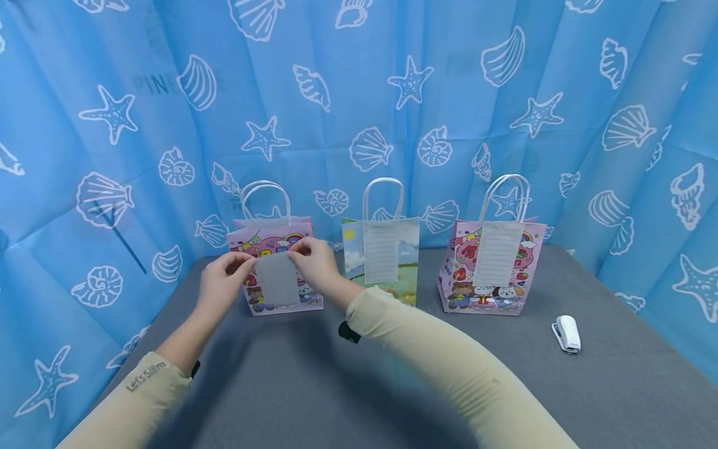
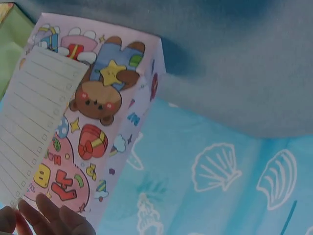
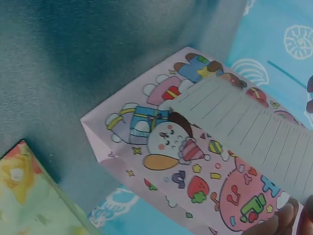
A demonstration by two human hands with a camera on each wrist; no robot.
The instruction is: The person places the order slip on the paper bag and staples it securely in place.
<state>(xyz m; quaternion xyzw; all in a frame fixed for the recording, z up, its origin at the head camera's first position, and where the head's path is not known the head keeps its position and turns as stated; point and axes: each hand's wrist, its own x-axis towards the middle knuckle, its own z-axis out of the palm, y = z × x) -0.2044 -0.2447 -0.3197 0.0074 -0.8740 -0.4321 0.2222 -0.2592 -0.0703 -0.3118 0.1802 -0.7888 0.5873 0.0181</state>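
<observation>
A lined paper slip (image 1: 278,279) with small checkboxes hangs in front of the left pink cartoon gift bag (image 1: 316,300). At its upper left corner, my left hand (image 1: 221,277) pinches the paper between thumb and fingers. The upper right corner is pinched by my right hand (image 1: 316,262). In the left wrist view, the slip (image 2: 36,117) lies over the bag's printed bear and heart. From the right wrist, the slip (image 3: 244,132) covers part of the bag's front, with fingertips (image 3: 279,223) at its edge.
Right of that bag stands a landscape-print gift bag (image 1: 353,255) with a lined slip on its front. Farther right is another pink cartoon bag (image 1: 462,274), also bearing a slip. A white stapler (image 1: 568,333) lies on the grey table (image 1: 314,386). A blue shell-patterned curtain (image 1: 348,93) hangs behind.
</observation>
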